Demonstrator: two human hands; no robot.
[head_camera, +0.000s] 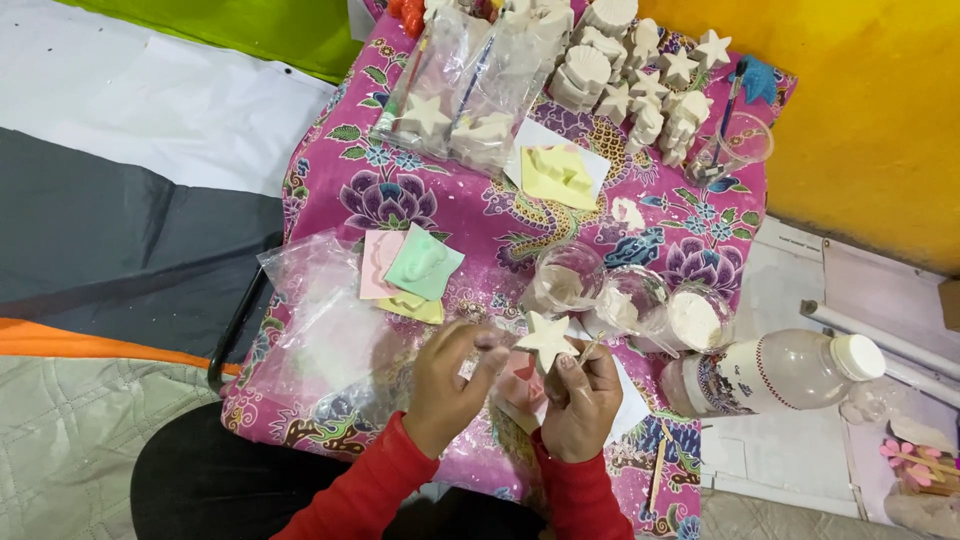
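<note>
White plaster star (546, 338) pinched in right-hand grip (580, 400), left-hand grip (452, 385) curled shut on a clear plastic bag (330, 340) just beside it, three clear cups (630, 300) just beyond on pink floral table (520, 230).

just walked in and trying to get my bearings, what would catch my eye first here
The bright pink flowered cloth covering the small table stands out first. Near its front edge, the left hand and right hand hold up a white plaster star. At the far end sits a crowd of white plaster figures, against a yellow wall.
</note>
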